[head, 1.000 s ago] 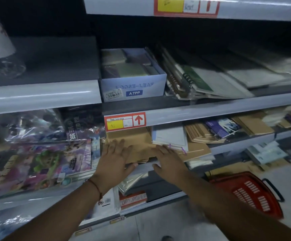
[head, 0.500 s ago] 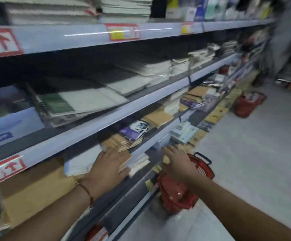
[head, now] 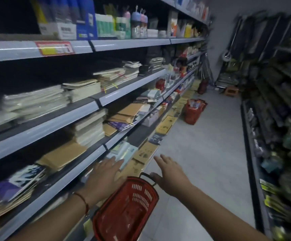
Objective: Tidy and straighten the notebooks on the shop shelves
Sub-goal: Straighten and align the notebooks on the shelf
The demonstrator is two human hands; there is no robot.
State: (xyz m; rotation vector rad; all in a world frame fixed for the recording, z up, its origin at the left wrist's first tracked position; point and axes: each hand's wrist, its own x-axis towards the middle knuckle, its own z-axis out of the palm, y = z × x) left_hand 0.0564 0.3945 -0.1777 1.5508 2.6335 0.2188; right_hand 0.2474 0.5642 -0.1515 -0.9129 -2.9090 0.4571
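Brown kraft notebooks and a pale stack lie on the shelf at left. More kraft notebooks lie further along it. On the bottom shelf are pale green notebooks and kraft ones. My left hand hovers with straight fingers over the bottom shelf's front edge, holding nothing. My right hand is open in the air above the floor, just right of the shelf edge.
A red shopping basket stands on the floor under my hands. A second red basket stands further down the aisle. Another shelving unit lines the right side. The grey floor runs between them.
My view has swung right, down the aisle. My left hand has come off the notebooks on the middle shelf and now hovers lower. My right hand has moved out over the floor.
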